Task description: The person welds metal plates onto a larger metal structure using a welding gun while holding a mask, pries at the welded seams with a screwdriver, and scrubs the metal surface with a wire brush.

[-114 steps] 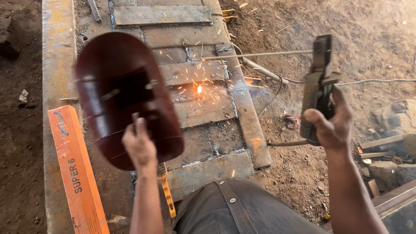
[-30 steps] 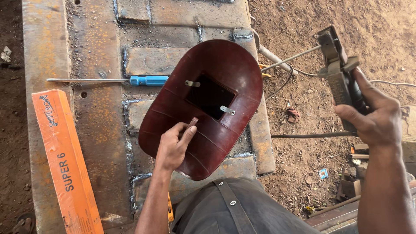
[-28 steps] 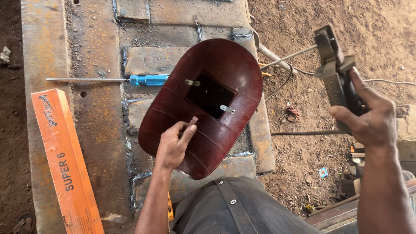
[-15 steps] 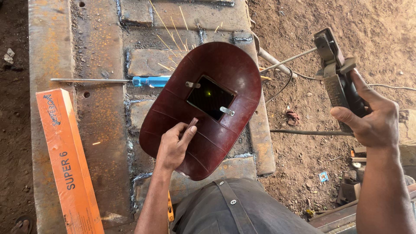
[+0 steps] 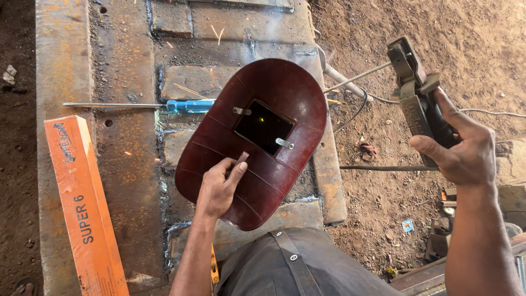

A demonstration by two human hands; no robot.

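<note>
The dark red oval hand-held welding shield sits over the rusty steel plate workpiece, its dark glass window facing me. My left hand grips its handle on the near face, fingers closed round it. My right hand is wrapped tight on the black welding electrode holder, raised over the dirt, with a thin electrode rod running toward the plate. A blue-handled screwdriver lies on the plate, just beyond the shield, and a long orange cardboard box lies along its left side.
</note>
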